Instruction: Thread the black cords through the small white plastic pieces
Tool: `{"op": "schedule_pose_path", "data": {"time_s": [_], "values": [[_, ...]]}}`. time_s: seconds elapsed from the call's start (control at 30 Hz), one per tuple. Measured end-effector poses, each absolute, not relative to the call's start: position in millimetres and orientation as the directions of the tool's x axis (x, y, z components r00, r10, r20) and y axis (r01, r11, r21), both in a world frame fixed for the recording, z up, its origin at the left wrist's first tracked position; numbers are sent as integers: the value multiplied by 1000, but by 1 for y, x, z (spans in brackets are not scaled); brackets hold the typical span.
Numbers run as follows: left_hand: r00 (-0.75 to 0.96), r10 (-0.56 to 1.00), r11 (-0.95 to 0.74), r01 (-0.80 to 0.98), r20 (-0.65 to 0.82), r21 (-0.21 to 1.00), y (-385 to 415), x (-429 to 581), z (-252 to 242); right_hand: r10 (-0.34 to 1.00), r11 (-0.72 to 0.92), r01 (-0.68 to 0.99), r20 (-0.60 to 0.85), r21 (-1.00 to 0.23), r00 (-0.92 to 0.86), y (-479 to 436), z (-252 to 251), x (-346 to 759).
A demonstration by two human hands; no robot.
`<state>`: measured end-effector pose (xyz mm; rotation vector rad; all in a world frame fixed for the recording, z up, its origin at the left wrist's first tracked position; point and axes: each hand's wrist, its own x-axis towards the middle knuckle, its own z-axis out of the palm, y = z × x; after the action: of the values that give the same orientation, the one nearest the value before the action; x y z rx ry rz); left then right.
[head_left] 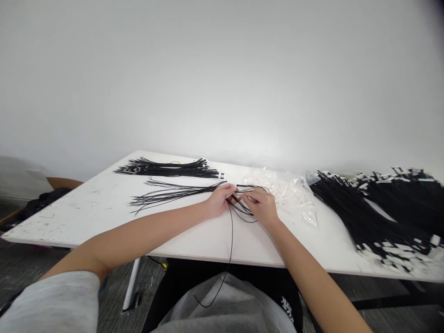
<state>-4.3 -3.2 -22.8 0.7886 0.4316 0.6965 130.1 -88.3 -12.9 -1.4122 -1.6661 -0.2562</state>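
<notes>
A loose bundle of thin black wires fans out to the left across the white table. My left hand is closed around this bundle near its right end, with a small white piece showing at the fingertips. Just to the right, my right hand pinches among the short wire ends; which strand it grips is too small to make out. One single black wire hangs from between the hands over the table's front edge toward my lap. Some strands curve under and behind my right hand.
Another black wire bundle with white ends lies at the back left of the table. Behind my right hand is a clear plastic bag of small white pieces. Large piles of black wires with white ends cover the right side, against the wall.
</notes>
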Motion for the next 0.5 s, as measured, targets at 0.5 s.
{"op": "schedule_pose_path", "data": {"time_s": [0.5], "values": [[718,693,486,-394,-69,780,-6,-4,-22,720,289,838,682,-462,127,-86,-14,129]]}}
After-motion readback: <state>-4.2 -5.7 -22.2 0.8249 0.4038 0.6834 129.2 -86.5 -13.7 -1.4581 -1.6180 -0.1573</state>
